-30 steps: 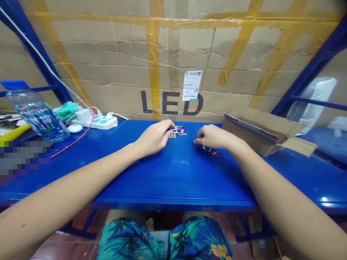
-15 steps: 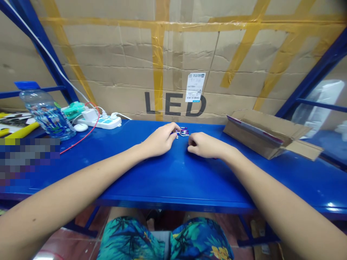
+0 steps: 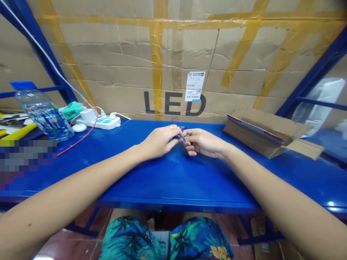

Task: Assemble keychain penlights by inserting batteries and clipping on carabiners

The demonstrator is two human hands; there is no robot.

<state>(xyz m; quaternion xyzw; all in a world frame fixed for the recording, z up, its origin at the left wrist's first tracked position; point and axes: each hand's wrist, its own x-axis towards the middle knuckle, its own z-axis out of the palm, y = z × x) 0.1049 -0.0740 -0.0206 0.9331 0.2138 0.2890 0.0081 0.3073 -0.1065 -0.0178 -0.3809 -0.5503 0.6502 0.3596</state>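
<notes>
Over the middle of the blue table (image 3: 151,180), my left hand (image 3: 159,141) and my right hand (image 3: 202,142) meet fingertip to fingertip. Between them is a small shiny metal piece (image 3: 184,139), dark blue and silver, pinched by the fingers of both hands. Its exact kind is too small to make out, and the fingers cover part of it. Just behind the fingertips lie more small purple and silver metal pieces (image 3: 182,128), partly hidden by my hands.
An open cardboard box (image 3: 255,133) stands to the right. At the left are a plastic bottle (image 3: 46,115), a white power strip (image 3: 105,122), a white mouse-like object (image 3: 79,128) and a red cable (image 3: 92,130). A large taped carton (image 3: 121,72) rises behind the table.
My right hand has moved left to meet my left hand, and its fingers now pinch the small metal piece. My left fingers have shifted slightly right. The view has tilted a little.
</notes>
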